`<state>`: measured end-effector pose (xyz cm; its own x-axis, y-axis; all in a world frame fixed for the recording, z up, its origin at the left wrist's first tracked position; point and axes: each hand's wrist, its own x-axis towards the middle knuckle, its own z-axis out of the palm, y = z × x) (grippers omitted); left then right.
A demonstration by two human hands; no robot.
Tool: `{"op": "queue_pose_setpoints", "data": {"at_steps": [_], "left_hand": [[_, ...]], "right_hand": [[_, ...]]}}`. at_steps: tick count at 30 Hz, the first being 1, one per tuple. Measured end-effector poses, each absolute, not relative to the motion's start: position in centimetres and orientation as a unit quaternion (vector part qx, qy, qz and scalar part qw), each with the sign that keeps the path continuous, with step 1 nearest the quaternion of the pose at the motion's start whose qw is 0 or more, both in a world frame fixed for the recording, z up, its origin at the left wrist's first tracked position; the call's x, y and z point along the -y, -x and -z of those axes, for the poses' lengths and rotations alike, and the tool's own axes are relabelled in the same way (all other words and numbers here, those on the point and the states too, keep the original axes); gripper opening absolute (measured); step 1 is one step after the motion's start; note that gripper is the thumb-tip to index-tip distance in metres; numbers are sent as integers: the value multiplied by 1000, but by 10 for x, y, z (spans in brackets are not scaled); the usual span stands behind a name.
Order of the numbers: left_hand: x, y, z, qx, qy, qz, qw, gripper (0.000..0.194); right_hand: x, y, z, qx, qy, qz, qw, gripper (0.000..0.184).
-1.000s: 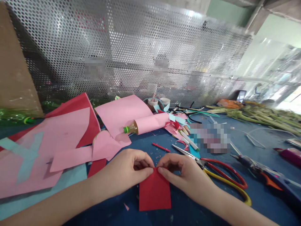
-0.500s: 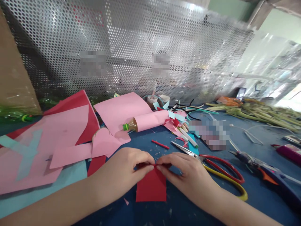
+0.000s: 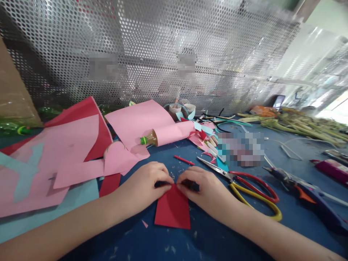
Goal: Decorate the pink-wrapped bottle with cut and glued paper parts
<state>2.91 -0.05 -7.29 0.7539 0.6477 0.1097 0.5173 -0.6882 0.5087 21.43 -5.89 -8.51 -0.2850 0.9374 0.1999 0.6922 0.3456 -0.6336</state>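
A small red sheet of paper (image 3: 173, 209) is pinched at its far edge by both hands, its near end pointing toward me. My left hand (image 3: 152, 181) closes thumb and forefinger on the far edge's left part. Close beside it, my right hand (image 3: 202, 185) pinches the same edge, the fingertips of the two hands almost meeting. Whether the edge is folded or rolled is hidden by the fingers. Just beyond the hands lies a thin red paper roll (image 3: 184, 160). Scissors (image 3: 239, 181) with one red and one yellow handle lie open, right of my right hand.
Pink paper (image 3: 78, 141), a bottle wrapped in pink paper (image 3: 174, 132) and light blue paper (image 3: 84, 197) cover the left and back. To the right lie a glue gun (image 3: 304, 192), a purple object (image 3: 330, 171) and green stalks (image 3: 296, 125). Perforated metal sheeting (image 3: 152, 47) stands behind.
The red paper's near end has swung slightly left, so the sheet sits a little tilted. Both hands keep their pinch on its far edge. The whole view has shifted slightly.
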Motion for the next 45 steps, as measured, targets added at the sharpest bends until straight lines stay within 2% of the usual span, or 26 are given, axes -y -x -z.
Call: {"op": "queue_pose_setpoints", "data": {"at_steps": [7, 21, 38, 45], "left_hand": [[1, -34, 71, -363, -886, -131, 258, 15], [-2, -31, 73, -318, -904, -137, 251, 21], [-3, -24, 64, -163, -980, -49, 102, 20], [-10, -19, 69, -114, -989, -73, 56, 27]], "right_hand": [[54, -216, 90, 755, 529, -244, 301, 20], [54, -215, 90, 750, 535, -256, 292, 22], [57, -220, 81, 775, 526, -238, 258, 24], [61, -225, 84, 843, 464, -160, 220, 22]]}}
